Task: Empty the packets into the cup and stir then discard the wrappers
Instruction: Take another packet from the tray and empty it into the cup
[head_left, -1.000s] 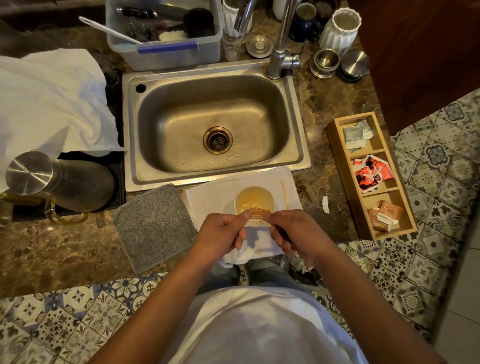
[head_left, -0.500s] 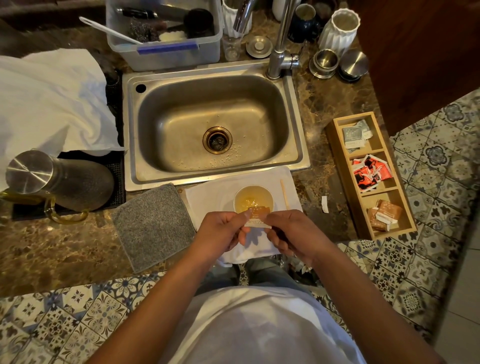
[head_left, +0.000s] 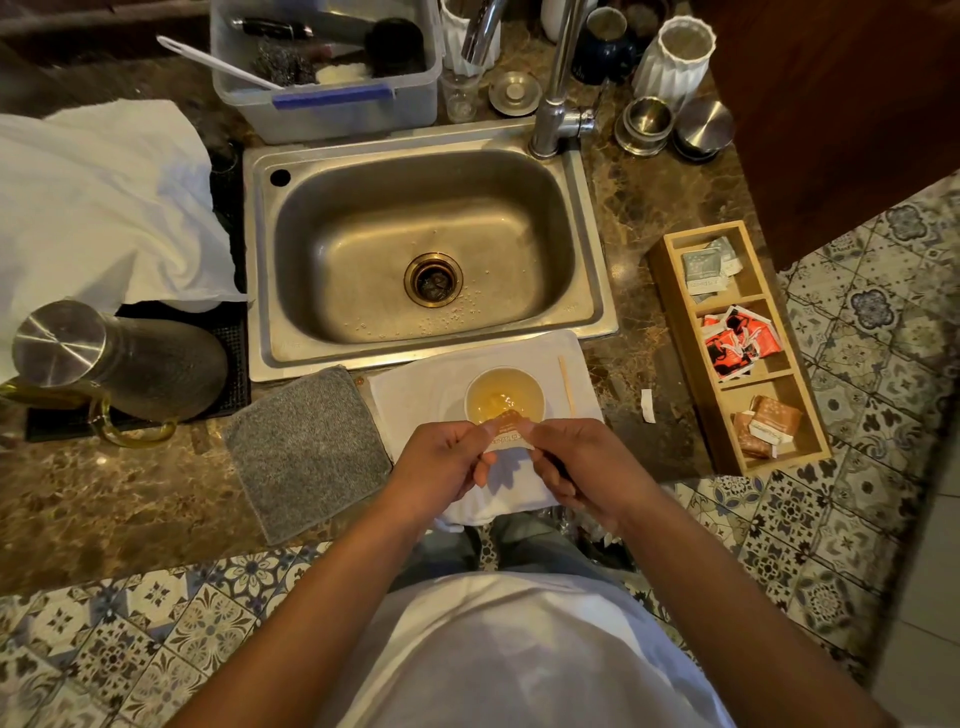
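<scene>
A small white cup (head_left: 503, 396) with pale yellow liquid stands on a white napkin (head_left: 426, 395) in front of the sink. Just over the cup's near rim I hold a brown and white packet (head_left: 510, 432) between both hands. My left hand (head_left: 445, 467) pinches its left end and my right hand (head_left: 576, 465) pinches its right end. A thin wooden stirrer (head_left: 567, 384) lies on the napkin right of the cup. A small torn white scrap (head_left: 647, 406) lies on the counter further right.
A wooden organiser (head_left: 810, 447) on the right holds grey, red and brown packets in three compartments. A steel sink (head_left: 592, 312) is behind the cup. A grey cloth pad (head_left: 306, 447) lies left of the napkin, a metal jug (head_left: 114, 358) further left. The counter edge runs under my wrists.
The packet and both hands have shifted very slightly towards the cup's near rim; otherwise the scene is the same.
</scene>
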